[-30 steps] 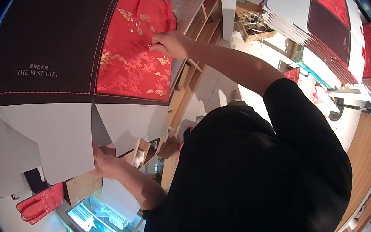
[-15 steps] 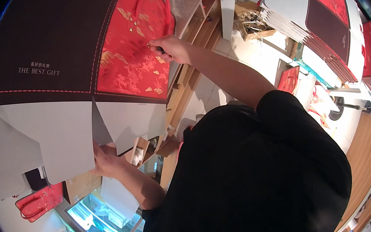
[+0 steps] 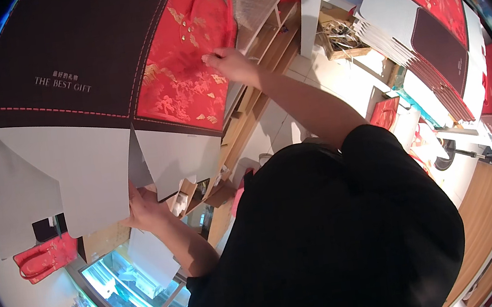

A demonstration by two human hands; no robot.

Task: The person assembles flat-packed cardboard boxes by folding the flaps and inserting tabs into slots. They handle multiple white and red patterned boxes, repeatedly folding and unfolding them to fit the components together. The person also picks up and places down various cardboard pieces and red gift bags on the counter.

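- Head view: I locate the gift carton [image 3: 75, 36] upper left, white flaps [image 3: 95, 172] unfolded; its support is hidden.
- Left hand [image 3: 150, 211]: at a flap edge; I cannot tell its grip.
- Right hand [image 3: 235, 67]: fingers curled at the red panel [image 3: 185, 87]; contents indeterminate.
- Caution: uneven pull could crease flaps.
- Surroundings: wooden shelving [image 3: 289, 44], tiled floor [image 3: 278, 116], glass display case [image 3: 112, 286].

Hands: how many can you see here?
2. The left hand is at the edge of a white flap, partly hidden; the right hand is in front of the red panel. No others show.
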